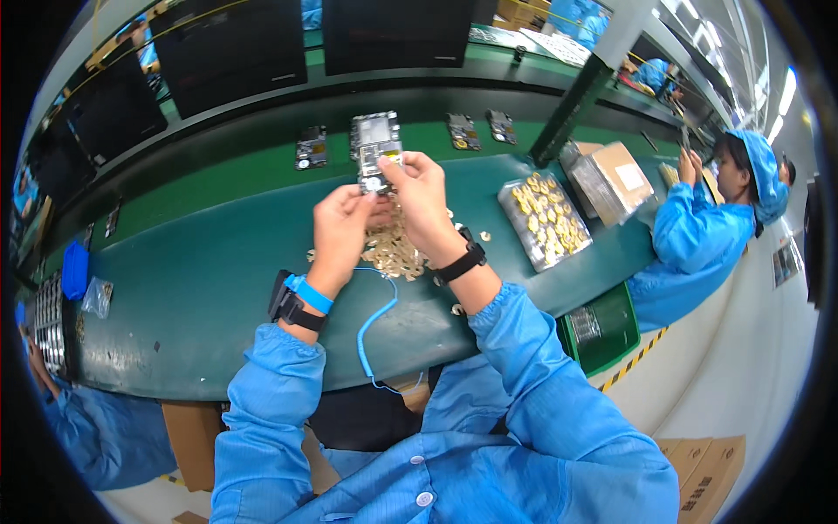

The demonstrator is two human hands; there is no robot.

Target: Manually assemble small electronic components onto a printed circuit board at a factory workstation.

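Note:
Both my hands are closed on a dark circuit board point(377, 131) with a silvery metal plate, held up over the far side of the green bench. My left hand point(339, 229) pinches its near left corner. From the right, my right hand point(422, 199) grips the near part, with the thumb lying over its face. Just below my hands, a loose pile of small tan pieces point(394, 255) covers the bench; a few lie scattered about it. A blue wrist strap point(312, 294) on my left wrist goes with a coiled blue cord point(365, 336).
More circuit boards point(311, 148) lie along the green strip point(236, 170) at the back. A clear tray point(546, 253) of yellow round parts sits right, beside a cardboard box point(618, 177). A green bin point(621, 327) stands below. A person in blue point(698, 227) works at right.

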